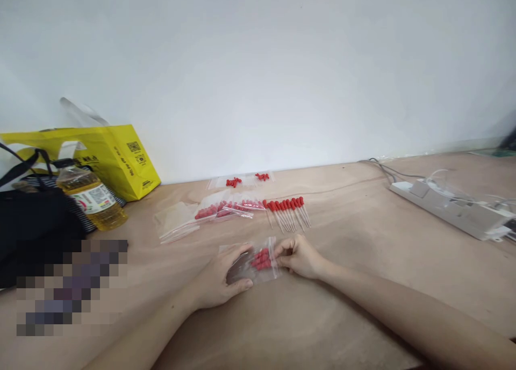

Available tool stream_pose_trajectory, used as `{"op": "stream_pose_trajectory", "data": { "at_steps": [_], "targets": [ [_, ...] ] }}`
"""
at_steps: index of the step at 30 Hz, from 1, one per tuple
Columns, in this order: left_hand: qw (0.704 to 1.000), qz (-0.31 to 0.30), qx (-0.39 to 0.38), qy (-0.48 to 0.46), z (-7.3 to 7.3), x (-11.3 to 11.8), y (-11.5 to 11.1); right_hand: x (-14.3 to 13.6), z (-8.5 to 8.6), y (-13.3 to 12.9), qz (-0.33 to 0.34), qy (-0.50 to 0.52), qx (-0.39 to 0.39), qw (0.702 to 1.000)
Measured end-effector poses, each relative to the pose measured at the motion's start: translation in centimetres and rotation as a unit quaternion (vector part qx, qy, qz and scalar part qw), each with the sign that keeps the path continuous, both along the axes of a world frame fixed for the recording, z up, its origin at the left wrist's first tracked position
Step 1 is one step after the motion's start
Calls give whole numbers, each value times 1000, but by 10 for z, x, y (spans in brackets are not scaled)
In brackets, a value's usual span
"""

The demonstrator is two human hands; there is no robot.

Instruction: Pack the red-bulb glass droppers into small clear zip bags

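A clear zip bag (262,275) with several red-tipped pieces (262,258) inside lies on the wooden table in front of me. My left hand (226,276) rests at the bag's left side, thumb and fingers spread around it. The fingers of my right hand (297,257) are pinched at the bag's right edge. Behind the hands, several red-headed droppers (287,206) with pale stems lie in a row. To their left are filled clear bags (217,208) overlapping one another, and a stack of flat clear bags (177,222).
Two small red clusters (234,182) lie on clear plastic near the wall. A yellow bag (121,160), an oil bottle (94,198) and a black bag (36,230) stand left. A white power strip (447,208) with cables lies right.
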State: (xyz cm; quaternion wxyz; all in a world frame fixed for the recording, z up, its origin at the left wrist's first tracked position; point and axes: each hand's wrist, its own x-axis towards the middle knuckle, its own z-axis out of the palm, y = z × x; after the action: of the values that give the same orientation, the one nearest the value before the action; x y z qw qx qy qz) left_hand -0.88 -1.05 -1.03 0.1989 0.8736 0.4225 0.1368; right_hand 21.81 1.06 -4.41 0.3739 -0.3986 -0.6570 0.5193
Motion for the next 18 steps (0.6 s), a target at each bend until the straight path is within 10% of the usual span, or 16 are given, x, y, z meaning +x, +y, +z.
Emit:
{"op": "stream_pose_trajectory", "data": {
  "at_steps": [9, 13, 18],
  "targets": [
    [1000, -1, 20, -16, -11, -4, 4, 1, 2, -2, -50, -114, 90, 988],
    [1000, 14, 8, -4, -9, -1, 2, 13, 9, 18, 14, -86, 13, 996],
    [999, 37, 31, -5, -8, 4, 2, 23, 28, 75, -188, -220, 120, 950]
  ]
}}
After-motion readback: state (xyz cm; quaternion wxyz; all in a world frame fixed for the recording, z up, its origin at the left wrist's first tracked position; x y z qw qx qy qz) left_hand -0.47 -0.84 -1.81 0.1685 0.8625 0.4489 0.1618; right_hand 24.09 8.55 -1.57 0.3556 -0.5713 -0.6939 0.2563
